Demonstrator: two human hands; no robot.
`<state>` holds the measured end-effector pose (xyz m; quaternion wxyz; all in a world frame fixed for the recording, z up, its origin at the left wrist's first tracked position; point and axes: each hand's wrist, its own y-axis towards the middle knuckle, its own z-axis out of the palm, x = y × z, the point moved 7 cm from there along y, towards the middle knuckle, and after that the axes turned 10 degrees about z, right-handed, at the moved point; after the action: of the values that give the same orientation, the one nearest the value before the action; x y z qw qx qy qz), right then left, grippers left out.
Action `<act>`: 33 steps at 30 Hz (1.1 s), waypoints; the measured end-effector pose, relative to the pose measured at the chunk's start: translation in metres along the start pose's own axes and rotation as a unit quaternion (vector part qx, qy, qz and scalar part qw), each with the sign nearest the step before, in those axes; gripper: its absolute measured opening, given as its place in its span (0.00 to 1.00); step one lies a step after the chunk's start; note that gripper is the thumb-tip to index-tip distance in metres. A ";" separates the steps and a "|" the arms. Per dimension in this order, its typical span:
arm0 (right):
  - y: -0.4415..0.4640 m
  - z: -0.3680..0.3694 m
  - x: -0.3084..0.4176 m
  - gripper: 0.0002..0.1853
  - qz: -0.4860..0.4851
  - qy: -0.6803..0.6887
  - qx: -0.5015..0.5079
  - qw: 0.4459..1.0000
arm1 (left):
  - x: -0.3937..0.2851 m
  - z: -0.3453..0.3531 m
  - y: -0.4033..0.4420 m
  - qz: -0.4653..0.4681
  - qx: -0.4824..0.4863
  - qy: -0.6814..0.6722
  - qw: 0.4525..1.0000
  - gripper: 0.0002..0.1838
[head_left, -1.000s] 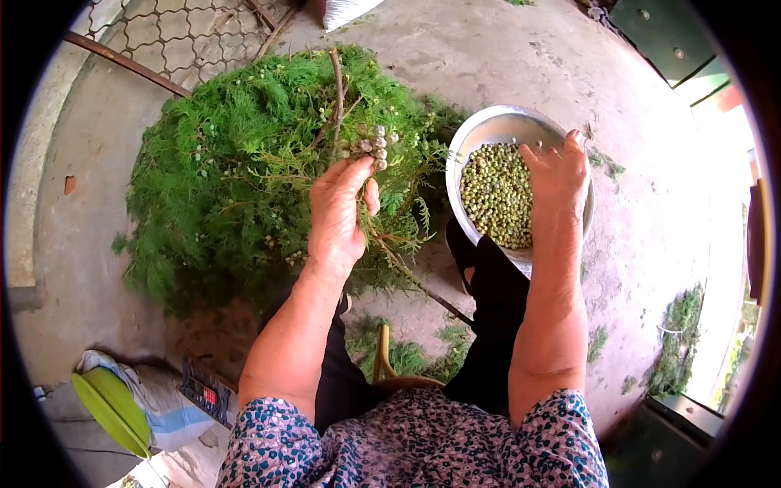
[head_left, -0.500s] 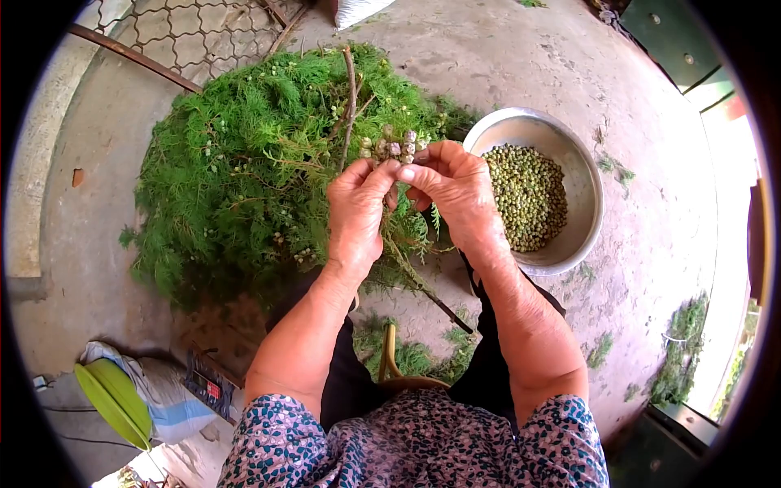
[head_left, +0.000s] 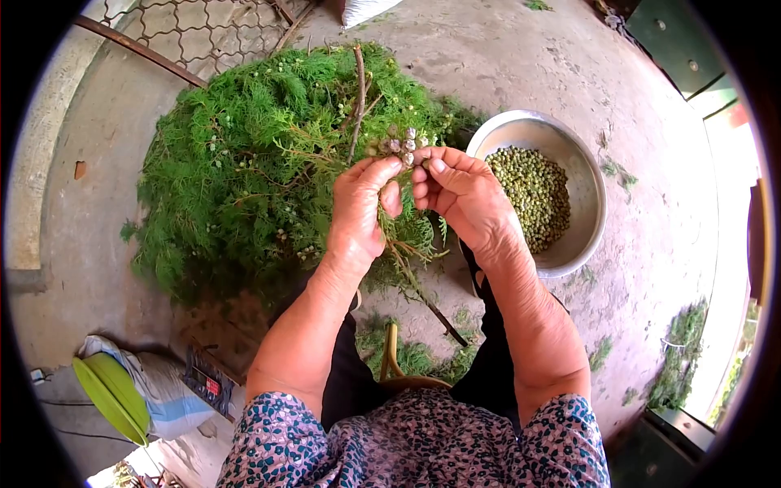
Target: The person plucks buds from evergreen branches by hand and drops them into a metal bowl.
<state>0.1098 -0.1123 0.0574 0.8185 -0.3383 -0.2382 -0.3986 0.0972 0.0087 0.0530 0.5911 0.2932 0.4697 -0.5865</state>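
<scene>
My left hand (head_left: 358, 203) is closed around a leafy evergreen branch (head_left: 425, 297), whose bare brown end slants down to the right between my knees. Whitish-grey cones (head_left: 404, 146) cluster at the tip, just above my fingers. Right beside them, my right hand (head_left: 472, 195) pinches a small greenish cone (head_left: 425, 163) between thumb and fingertips. Beyond both hands lies a large heap of green evergreen branches (head_left: 228, 179), dotted with pale cones. To the right, a metal bowl (head_left: 592, 224) holds many loose green cones (head_left: 533, 191).
A thicker bare stick (head_left: 359, 98) rises from the heap. A wire-mesh frame (head_left: 203, 32) lies at the far left, and a white sack (head_left: 366, 10) stands at the back. At lower left are a lime-green basin (head_left: 110, 394) and a grey-and-blue sack (head_left: 175, 407). Green scraps litter the floor.
My right hand has drawn slightly right and away from my left, turning so its curled fingers show. A gap has opened between the hands. The left hand still grips the branch.
</scene>
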 end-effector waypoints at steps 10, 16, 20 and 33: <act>-0.005 0.000 0.003 0.05 -0.056 -0.090 -0.065 0.992 | -0.001 0.003 0.001 0.060 0.003 0.050 0.997 0.07; 0.000 -0.007 -0.002 0.07 0.022 -0.066 -0.030 0.997 | 0.000 0.008 -0.002 0.011 0.038 -0.016 0.999 0.05; -0.002 -0.013 -0.001 0.07 0.054 0.064 0.043 0.996 | 0.010 0.009 -0.001 -0.054 0.097 -0.109 0.988 0.04; -0.071 -0.086 0.115 0.13 -0.357 -0.438 -0.485 0.668 | -0.010 0.011 -0.005 0.123 0.083 0.089 0.985 0.04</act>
<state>0.1277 -0.2650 0.1020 0.1358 -0.7127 -0.4443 -0.5255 0.0962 0.0026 0.0670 0.5882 0.4480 0.4307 -0.5174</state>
